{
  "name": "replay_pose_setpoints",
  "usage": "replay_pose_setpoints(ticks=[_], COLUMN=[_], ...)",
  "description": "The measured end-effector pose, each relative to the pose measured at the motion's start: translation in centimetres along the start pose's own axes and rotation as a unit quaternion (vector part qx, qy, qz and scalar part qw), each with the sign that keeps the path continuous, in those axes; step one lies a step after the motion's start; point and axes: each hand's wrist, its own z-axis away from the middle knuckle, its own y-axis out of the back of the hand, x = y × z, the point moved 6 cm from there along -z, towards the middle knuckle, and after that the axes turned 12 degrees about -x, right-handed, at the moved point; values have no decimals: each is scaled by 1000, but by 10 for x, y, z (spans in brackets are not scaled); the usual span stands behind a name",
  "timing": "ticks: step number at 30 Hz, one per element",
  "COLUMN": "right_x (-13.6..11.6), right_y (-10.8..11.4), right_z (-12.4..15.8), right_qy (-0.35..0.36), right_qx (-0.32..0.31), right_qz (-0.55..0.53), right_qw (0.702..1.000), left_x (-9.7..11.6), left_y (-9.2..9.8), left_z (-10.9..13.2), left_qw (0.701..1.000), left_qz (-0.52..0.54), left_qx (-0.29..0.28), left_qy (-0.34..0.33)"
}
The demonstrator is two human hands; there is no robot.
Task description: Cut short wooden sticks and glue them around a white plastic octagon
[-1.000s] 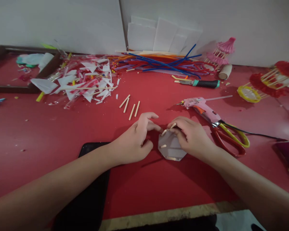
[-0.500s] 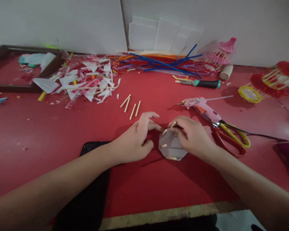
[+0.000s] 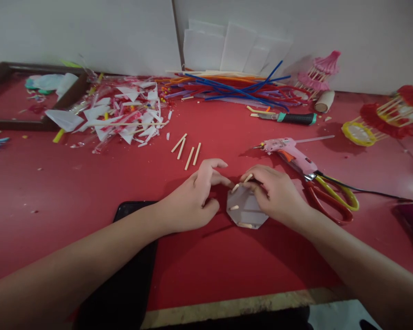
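Observation:
A pale octagonal plate (image 3: 249, 206) lies on the red table with several short wooden sticks standing along its edge. My right hand (image 3: 278, 190) pinches one wooden stick (image 3: 248, 178) between thumb and fingers at the plate's far edge. Beside it, my left hand (image 3: 194, 197) has its fingers apart, and one fingertip reaches the plate's rim by another stick (image 3: 235, 188). Whether that fingertip touches the stick I cannot tell. Several loose sticks (image 3: 189, 158) lie beyond my left hand. My right hand covers the plate's right side.
A pink glue gun (image 3: 289, 151) and scissors with red and yellow handles (image 3: 330, 206) lie at right, a cutter knife (image 3: 296, 118) behind. Pipe cleaners (image 3: 234, 89) and a scrap heap (image 3: 124, 110) line the back. A black phone (image 3: 124, 275) lies under my left forearm.
The view has shifted very slightly. Both hands and the stick in my right hand keep their places at the plate.

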Motion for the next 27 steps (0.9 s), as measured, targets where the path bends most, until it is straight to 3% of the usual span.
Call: replay_pose_setpoints(ticks=[11, 18, 27], right_x=[4, -3, -4], right_y=[8, 11, 7], right_z=[8, 8, 9], right_qy=[-2, 51, 34], right_qx=[30, 68, 71], right_qz=[-22, 11, 18], right_qw=[999, 996, 997], left_x=[1, 3, 5], left_y=[0, 1, 1], left_z=[-1, -1, -1], left_qw=[1000, 1000, 1000], left_qz=[13, -6, -10], left_qx=[-9, -4, -9], left_qy=[-5, -12, -8])
